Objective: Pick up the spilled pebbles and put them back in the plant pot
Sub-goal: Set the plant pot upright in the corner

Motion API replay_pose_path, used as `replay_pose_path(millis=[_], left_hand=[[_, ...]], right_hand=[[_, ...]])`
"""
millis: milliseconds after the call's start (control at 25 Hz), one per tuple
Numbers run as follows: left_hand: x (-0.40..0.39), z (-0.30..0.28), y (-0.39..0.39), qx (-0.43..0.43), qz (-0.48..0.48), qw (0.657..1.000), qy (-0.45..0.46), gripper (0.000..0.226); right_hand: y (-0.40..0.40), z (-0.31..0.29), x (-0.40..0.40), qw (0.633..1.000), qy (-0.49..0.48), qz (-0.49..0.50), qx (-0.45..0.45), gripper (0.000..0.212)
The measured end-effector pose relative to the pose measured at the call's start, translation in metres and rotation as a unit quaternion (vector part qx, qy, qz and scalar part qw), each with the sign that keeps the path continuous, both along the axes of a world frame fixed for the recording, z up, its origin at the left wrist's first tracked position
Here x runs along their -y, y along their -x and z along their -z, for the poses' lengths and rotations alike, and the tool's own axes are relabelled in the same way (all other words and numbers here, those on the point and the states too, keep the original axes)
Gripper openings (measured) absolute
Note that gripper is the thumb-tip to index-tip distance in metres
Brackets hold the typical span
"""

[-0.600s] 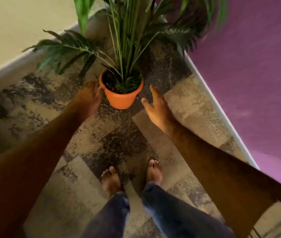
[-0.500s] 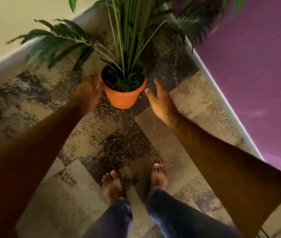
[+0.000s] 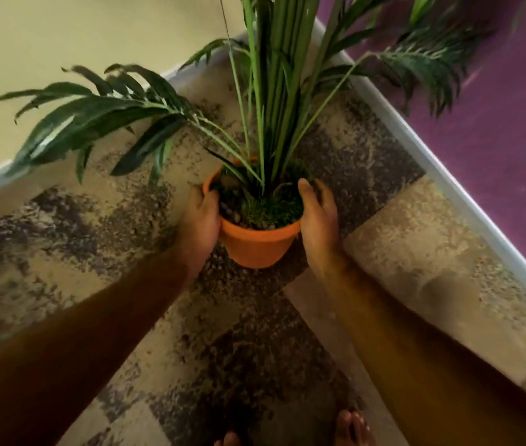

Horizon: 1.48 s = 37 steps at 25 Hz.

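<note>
While both hands are clasping the plant pot [image 3: 260, 244] between them, left hand [image 3: 202, 220] and right hand [image 3: 318, 220] are curling over its rim. It is looking rigid, smooth, top-heavy; gripping lower seems steadier.

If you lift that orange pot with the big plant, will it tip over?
It may well lean: the plant stands far taller than the small orange pot, so it looks top-heavy. The left hand and right hand grip opposite sides of the rim, which should steady it. Pebbles near the rim could spill if it tilts.
</note>
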State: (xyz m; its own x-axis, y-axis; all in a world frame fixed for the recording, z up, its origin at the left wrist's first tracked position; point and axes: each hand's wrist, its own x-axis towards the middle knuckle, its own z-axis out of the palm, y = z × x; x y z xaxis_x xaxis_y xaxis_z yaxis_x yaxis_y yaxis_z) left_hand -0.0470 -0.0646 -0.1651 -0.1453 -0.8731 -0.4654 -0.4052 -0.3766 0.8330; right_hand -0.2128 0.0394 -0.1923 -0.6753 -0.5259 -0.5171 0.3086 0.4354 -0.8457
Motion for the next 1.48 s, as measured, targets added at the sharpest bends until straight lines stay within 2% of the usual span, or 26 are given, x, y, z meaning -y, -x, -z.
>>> replay_pose_path(millis=[40,120,160,280,360,480,560,680,760,880,960,1160,1360,1480], left_hand=[[-0.022,0.006,-0.003,-0.001,-0.006,1.000,0.004,0.029],[-0.025,0.013,0.000,-0.004,-0.007,1.000,0.005,0.025],[-0.033,0.013,-0.003,-0.008,0.006,1.000,0.005,0.026],[-0.021,0.010,-0.002,-0.046,0.001,0.998,-0.032,0.030],[-0.018,0.015,-0.005,-0.056,-0.005,0.997,-0.053,0.034],[-0.020,0.011,-0.003,-0.076,-0.043,0.993,-0.074,0.025],[-0.020,0.006,-0.001,-0.100,-0.059,0.990,-0.084,0.022],[-0.021,0.008,0.000,-0.093,-0.060,0.990,-0.082,0.025],[-0.024,0.007,0.003,-0.111,-0.075,0.987,-0.086,0.026],[-0.022,0.006,0.004,-0.143,-0.115,0.978,-0.099,0.021],[-0.013,0.006,0.007,-0.172,-0.135,0.970,-0.109,0.018],[0.022,-0.009,0.017,-0.232,-0.124,0.957,-0.125,0.012],[0.052,-0.029,0.041,-0.252,-0.056,0.957,-0.133,0.024],[0.066,-0.029,0.056,-0.244,-0.031,0.961,-0.129,0.032]], right_hand=[[-0.001,0.005,-0.002,0.999,0.012,0.035,0.029,0.061],[-0.002,0.013,-0.005,0.992,0.040,0.092,0.077,0.039],[-0.003,0.013,-0.006,0.989,0.049,0.102,0.095,0.037],[-0.003,0.017,-0.001,0.984,0.053,0.115,0.129,0.069],[-0.005,0.018,0.004,0.977,0.083,0.122,0.152,0.074],[-0.010,0.019,0.005,0.971,0.104,0.130,0.172,0.086],[-0.012,0.015,0.001,0.976,0.095,0.104,0.164,0.097],[-0.013,0.013,-0.005,0.976,0.116,0.073,0.167,0.103],[-0.012,0.012,-0.008,0.966,0.158,0.067,0.193,0.094],[-0.013,0.006,-0.011,0.942,0.240,0.038,0.232,0.064],[-0.011,0.001,-0.008,0.937,0.260,0.010,0.235,0.057],[0.012,-0.025,0.024,0.952,0.252,-0.051,0.164,0.051],[0.048,-0.045,0.066,0.971,0.204,-0.080,0.093,0.051],[0.068,-0.050,0.083,0.975,0.169,-0.115,0.089,0.048]])
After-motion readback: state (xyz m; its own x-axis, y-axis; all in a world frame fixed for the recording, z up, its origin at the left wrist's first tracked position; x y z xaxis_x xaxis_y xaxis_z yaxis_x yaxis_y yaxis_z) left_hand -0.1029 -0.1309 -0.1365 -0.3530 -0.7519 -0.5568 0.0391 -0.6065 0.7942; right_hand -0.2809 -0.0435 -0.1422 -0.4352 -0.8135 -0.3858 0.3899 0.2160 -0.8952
